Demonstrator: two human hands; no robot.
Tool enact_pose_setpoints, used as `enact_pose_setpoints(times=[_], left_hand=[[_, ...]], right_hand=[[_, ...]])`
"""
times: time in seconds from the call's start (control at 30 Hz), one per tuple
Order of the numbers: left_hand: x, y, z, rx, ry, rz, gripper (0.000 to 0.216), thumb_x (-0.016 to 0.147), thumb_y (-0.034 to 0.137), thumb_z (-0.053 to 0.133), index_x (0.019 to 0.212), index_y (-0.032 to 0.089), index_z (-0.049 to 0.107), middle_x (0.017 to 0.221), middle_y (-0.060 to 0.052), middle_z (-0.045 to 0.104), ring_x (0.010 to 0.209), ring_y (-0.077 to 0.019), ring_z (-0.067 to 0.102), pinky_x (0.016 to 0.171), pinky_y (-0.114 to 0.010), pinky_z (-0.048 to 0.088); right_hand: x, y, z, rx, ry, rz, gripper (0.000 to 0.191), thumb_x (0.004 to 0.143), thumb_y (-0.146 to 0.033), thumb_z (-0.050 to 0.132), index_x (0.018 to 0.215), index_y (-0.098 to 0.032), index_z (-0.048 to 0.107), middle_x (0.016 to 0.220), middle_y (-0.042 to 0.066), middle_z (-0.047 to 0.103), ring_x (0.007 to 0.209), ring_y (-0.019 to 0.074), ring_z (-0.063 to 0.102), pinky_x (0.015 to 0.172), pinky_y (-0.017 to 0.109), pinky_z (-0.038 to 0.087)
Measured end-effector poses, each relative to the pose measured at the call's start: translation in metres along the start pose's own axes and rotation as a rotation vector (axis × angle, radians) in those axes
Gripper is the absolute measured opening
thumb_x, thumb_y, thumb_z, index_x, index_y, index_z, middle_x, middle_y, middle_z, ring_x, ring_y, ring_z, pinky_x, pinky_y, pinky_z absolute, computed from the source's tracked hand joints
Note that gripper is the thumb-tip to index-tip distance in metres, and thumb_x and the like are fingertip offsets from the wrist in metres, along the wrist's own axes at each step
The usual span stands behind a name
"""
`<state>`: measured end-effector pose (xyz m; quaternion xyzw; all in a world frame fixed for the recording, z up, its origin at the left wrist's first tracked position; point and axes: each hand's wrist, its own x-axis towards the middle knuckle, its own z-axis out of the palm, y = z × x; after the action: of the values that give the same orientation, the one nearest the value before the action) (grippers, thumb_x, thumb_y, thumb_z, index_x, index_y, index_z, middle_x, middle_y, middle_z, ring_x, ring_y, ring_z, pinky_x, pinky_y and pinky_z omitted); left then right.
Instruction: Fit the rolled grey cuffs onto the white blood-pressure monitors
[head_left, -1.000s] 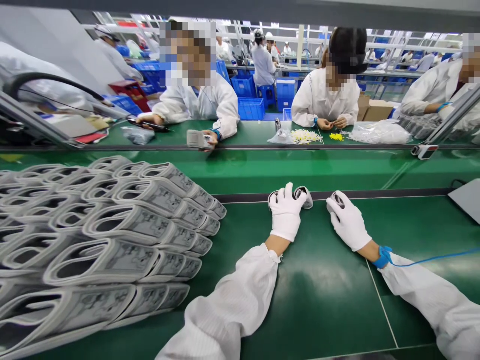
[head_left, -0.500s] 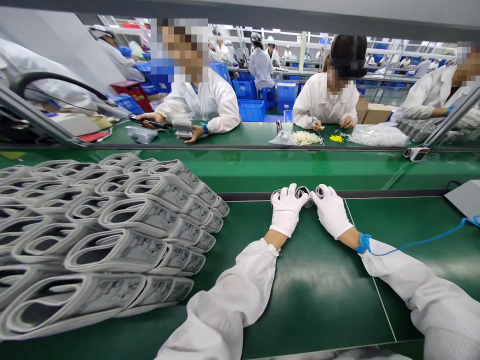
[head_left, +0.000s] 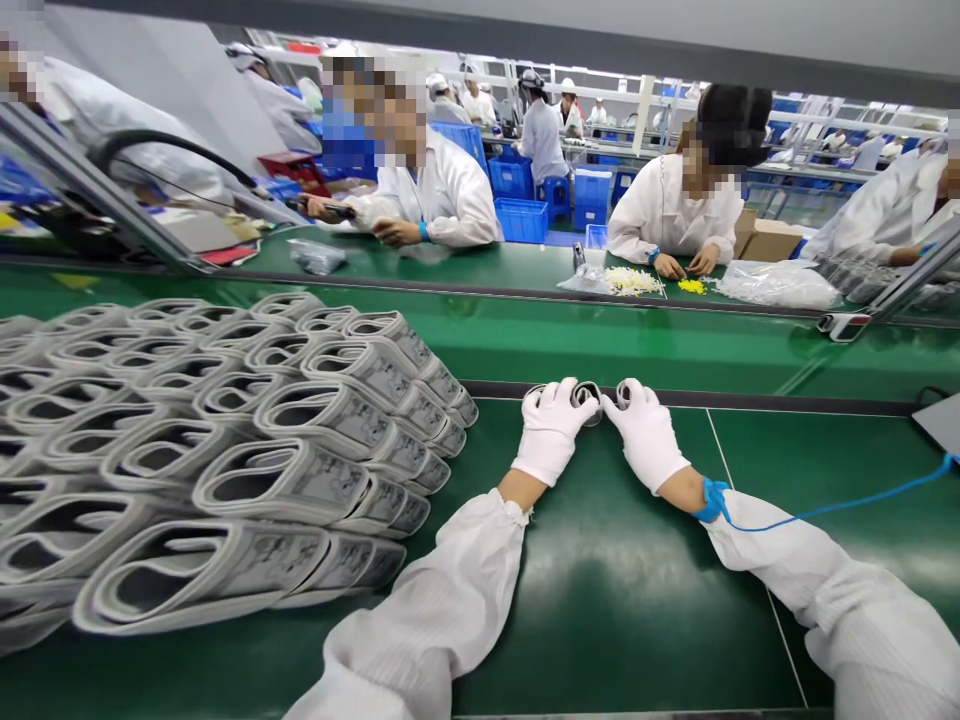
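Observation:
At the far edge of the green work table, my left hand (head_left: 551,432), in a white glove, is closed over small rolled grey cuffs. One rolled cuff (head_left: 586,400) shows between my two hands, its coiled end facing up. My right hand (head_left: 643,436), also gloved, curls around another roll (head_left: 623,393) just beside it, with the thumbs close together. The fingers hide most of these rolls. A blue wrist strap (head_left: 712,498) with a cord circles my right wrist. To the left stands a large stack of rolled grey cuffs (head_left: 300,480) with printed panels.
A dark rail (head_left: 787,404) runs along the table's far edge. Beyond it, co-workers sit at another green bench with white pieces (head_left: 631,282), yellow pieces (head_left: 691,286) and plastic bags (head_left: 780,285). A grey box (head_left: 937,410) sits at the right edge, near the blue cord.
My view has shifted, and both hands have moved a little left along the table's far edge, still around the rolls. Across the bench, a co-worker's hands have come together near the yellow pieces.

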<state>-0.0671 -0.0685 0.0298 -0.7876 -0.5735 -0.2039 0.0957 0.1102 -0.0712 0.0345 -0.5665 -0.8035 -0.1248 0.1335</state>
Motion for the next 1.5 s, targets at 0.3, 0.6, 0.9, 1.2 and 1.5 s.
enact_pose_setpoints(times=[0.3,0.6,0.9,1.2,1.5], left_hand=[[-0.017,-0.043,-0.012,0.024,0.014,-0.062,0.037,0.092,0.016,0.053,0.118,0.035,0.071,0.136,-0.008,0.063,0.131,-0.0332,0.048,0.111,-0.057,0.031],[-0.014,-0.046,-0.007,-0.015,0.001,-0.032,0.049,0.088,0.004,0.048,0.118,0.037,0.07,0.136,-0.007,0.066,0.142,-0.0348,0.042,0.114,-0.072,0.019],[-0.021,-0.05,-0.015,-0.022,0.136,0.043,0.042,0.091,0.005,0.046,0.122,0.027,0.065,0.141,-0.006,0.064,0.146,-0.0343,0.04,0.117,-0.074,0.006],[-0.028,-0.007,0.004,-0.058,0.199,0.026,0.04,0.1,0.031,0.051,0.138,0.022,0.059,0.142,-0.013,0.063,0.141,-0.0338,0.047,0.122,-0.061,0.012],[-0.028,-0.033,0.008,-0.04,0.164,-0.017,0.045,0.095,0.012,0.045,0.136,0.021,0.062,0.14,-0.011,0.065,0.139,-0.0311,0.049,0.124,-0.055,0.016]], right_hand=[[0.018,-0.037,0.004,0.041,0.004,-0.081,0.049,0.096,-0.011,0.052,0.14,-0.031,0.059,0.138,0.017,0.05,0.11,0.0326,0.058,0.076,0.036,0.051],[0.012,-0.022,0.015,0.024,0.05,-0.099,0.066,0.094,-0.014,0.051,0.157,-0.032,0.04,0.147,0.016,0.047,0.107,0.0318,0.062,0.076,0.038,0.056],[0.007,-0.007,0.019,0.108,0.097,-0.129,0.067,0.091,-0.018,0.055,0.156,-0.017,0.038,0.159,0.021,0.036,0.124,0.0376,0.056,0.089,0.047,0.056],[0.002,0.0,0.028,0.407,0.193,-0.125,0.067,0.09,-0.022,0.058,0.153,-0.015,0.04,0.157,0.02,0.038,0.142,0.0325,0.046,0.11,0.047,0.05],[0.011,0.0,0.042,0.433,0.212,-0.122,0.055,0.093,-0.024,0.057,0.147,-0.015,0.048,0.154,0.018,0.043,0.136,0.0296,0.054,0.106,0.043,0.054]])
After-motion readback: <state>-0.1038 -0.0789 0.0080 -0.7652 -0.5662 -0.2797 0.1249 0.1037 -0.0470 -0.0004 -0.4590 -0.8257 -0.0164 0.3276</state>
